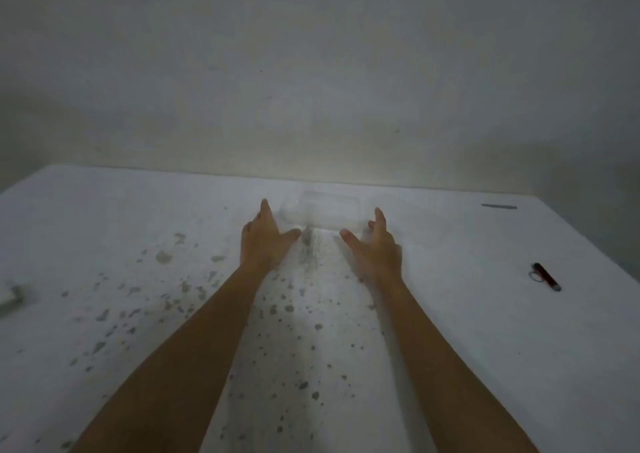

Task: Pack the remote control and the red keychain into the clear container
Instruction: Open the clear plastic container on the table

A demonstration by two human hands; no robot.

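Observation:
A clear container (320, 210) stands near the far edge of the white table, faint against the surface. My left hand (264, 241) is open at the container's left end, fingers spread, close to it or just touching. My right hand (375, 244) is open at its right end in the same way. Neither hand holds anything. The red keychain (546, 277), a dark red stick with a metal ring, lies far right on the table. A pale flat object (10, 295) at the left edge may be the remote control; it is cut off by the frame.
The white table (138, 244) is speckled with grey stains down the middle. A thin dark strip (498, 206) lies at the far right near the back edge. A bare grey wall (311, 71) rises directly behind the table.

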